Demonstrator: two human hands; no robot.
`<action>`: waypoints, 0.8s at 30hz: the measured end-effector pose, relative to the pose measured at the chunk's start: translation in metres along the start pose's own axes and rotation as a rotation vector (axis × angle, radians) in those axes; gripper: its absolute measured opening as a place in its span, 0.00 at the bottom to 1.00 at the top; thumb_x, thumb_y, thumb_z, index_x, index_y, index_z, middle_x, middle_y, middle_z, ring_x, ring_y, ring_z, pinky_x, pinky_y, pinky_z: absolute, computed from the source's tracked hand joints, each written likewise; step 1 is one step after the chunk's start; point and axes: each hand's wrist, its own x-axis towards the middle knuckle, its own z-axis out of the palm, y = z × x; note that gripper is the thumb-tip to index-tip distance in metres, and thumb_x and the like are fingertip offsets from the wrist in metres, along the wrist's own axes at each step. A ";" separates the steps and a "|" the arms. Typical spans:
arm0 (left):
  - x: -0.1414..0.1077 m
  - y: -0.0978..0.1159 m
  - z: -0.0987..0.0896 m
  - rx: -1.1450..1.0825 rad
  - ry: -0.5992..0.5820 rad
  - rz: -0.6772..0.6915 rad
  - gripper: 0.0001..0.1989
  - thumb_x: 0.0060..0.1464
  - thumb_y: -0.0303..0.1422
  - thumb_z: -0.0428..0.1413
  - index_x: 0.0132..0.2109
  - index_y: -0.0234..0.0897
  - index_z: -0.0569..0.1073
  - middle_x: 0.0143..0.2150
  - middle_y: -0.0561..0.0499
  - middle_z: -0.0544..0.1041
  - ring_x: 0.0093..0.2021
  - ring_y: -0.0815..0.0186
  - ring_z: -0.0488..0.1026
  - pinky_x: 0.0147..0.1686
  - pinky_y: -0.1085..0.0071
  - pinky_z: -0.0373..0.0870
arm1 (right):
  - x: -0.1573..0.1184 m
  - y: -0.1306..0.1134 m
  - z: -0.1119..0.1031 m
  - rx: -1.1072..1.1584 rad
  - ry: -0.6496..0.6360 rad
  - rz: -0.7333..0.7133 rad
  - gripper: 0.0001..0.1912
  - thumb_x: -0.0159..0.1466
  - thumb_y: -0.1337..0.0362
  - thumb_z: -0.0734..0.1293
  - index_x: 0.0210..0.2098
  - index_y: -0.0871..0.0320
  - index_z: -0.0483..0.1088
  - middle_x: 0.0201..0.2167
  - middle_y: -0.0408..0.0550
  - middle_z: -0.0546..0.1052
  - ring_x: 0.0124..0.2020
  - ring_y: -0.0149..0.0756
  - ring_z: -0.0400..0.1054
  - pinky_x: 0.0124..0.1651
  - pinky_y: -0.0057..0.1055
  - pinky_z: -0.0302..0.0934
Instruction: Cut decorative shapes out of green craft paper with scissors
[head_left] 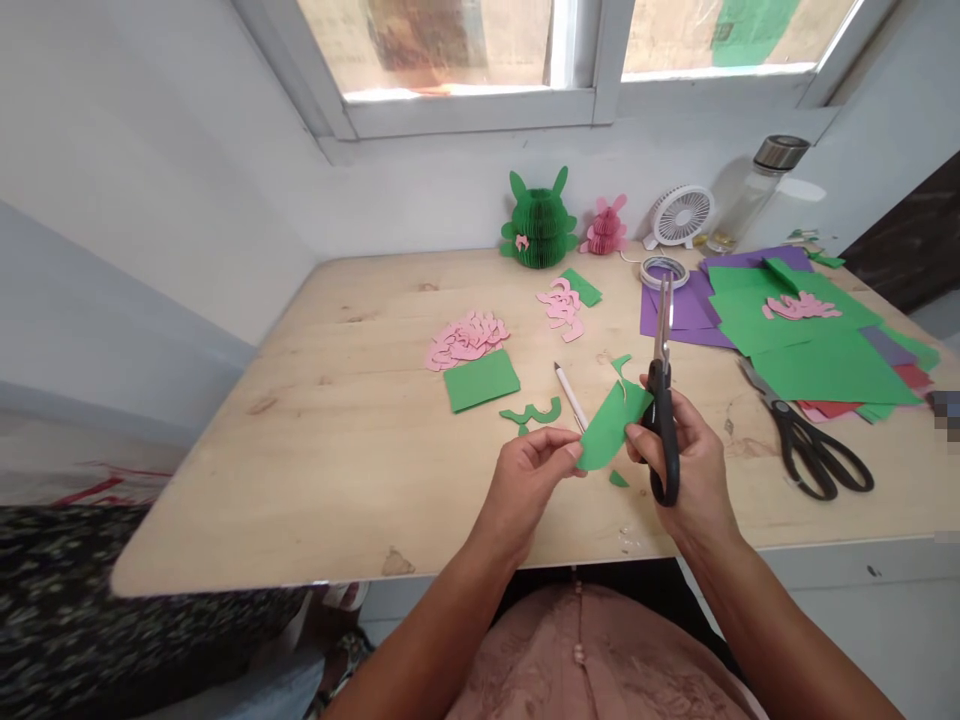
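Between my two hands is a piece of green paper [606, 432] with a curved edge. My left hand [534, 485] pinches its lower left corner between thumb and fingers. My right hand [694, 465] grips black-handled scissors [661, 400], blades pointing up and away, while its thumb and a finger touch the paper's right side. Under the paper lies a white pen [570, 395]. Curved green offcuts [534, 412] rest to the left, and a small green scrap [619, 479] lies just below the paper. A folded green rectangle [481, 380] sits further left.
Pink paper cutouts [469, 340] lie heaped beyond the rectangle. Second scissors [814, 440] rest at right beside stacked green sheets [832, 370]. Along the wall stand a green paper figure [540, 225], a pink one [604, 228], a small fan [681, 216] and a glass bottle [746, 205]. Tape [664, 272] lies nearby.
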 end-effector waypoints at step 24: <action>0.007 0.003 -0.001 -0.324 0.107 -0.102 0.12 0.37 0.33 0.67 0.30 0.35 0.73 0.28 0.52 0.76 0.27 0.71 0.71 0.28 0.74 0.61 | -0.017 0.008 -0.013 -0.019 -0.077 0.103 0.24 0.51 0.63 0.75 0.48 0.54 0.71 0.25 0.41 0.72 0.23 0.31 0.62 0.25 0.28 0.57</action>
